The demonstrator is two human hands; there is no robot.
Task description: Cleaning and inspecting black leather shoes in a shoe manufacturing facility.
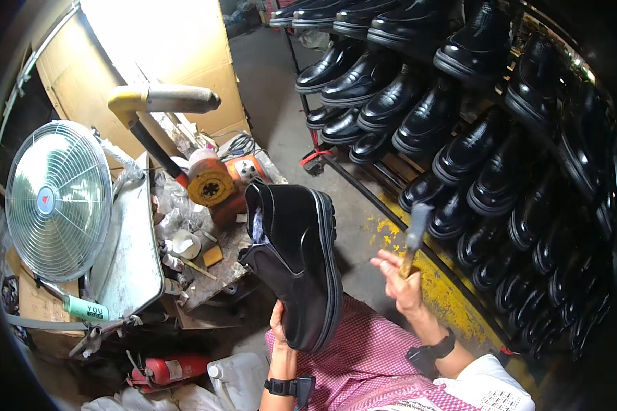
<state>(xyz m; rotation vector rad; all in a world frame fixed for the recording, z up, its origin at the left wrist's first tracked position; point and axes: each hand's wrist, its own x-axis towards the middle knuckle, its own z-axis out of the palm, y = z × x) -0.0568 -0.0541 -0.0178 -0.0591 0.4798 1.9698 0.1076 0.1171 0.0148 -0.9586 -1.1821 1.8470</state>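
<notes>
A black ankle boot (291, 246) with a thick ridged sole is held toe down above my lap, its open top pointing up and away. My left hand (279, 329) grips it low on the upper near the toe; the boot hides some of the fingers. To the right, apart from the boot, my right hand (403, 288) is raised with a wooden-handled tool (416, 229) in it. The tool's grey head is blurred, so its exact kind is unclear. Some fingers of that hand stick out toward the boot.
At the right, a rack (380, 198) carries many glossy black shoes. A cluttered bench (209, 291) with an orange-yellow machine (209, 186) stands left of the boot. Farther left is a round fan (58, 202). A red fire extinguisher (168, 370) and a white jerrycan (236, 380) sit below.
</notes>
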